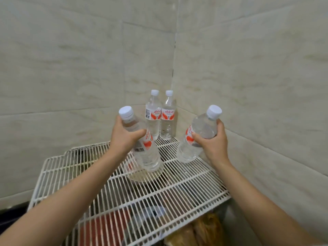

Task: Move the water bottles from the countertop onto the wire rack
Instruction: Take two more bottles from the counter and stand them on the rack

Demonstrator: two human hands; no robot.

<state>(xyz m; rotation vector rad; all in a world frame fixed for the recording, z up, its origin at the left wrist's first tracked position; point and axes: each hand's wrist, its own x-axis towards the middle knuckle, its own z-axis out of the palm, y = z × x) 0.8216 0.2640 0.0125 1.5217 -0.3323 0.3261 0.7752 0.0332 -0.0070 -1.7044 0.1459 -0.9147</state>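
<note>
Placement step: the left hand (124, 137) and right hand (212, 142) each grip a tilted water bottle, left bottle (143, 148) and right bottle (197, 137), above the wire rack (177, 189), in front of two upright bottles (160, 115) at its back corner; next, probably righting and lowering both.

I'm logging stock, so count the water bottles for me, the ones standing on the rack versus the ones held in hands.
Standing on the wire rack: 2, the left standing bottle and the right standing bottle
Held: 2, one in the left hand, one in the right hand
Total: 4

Pale tiled walls (71, 59); a red item (104, 226), perhaps packaging, lies below
</note>
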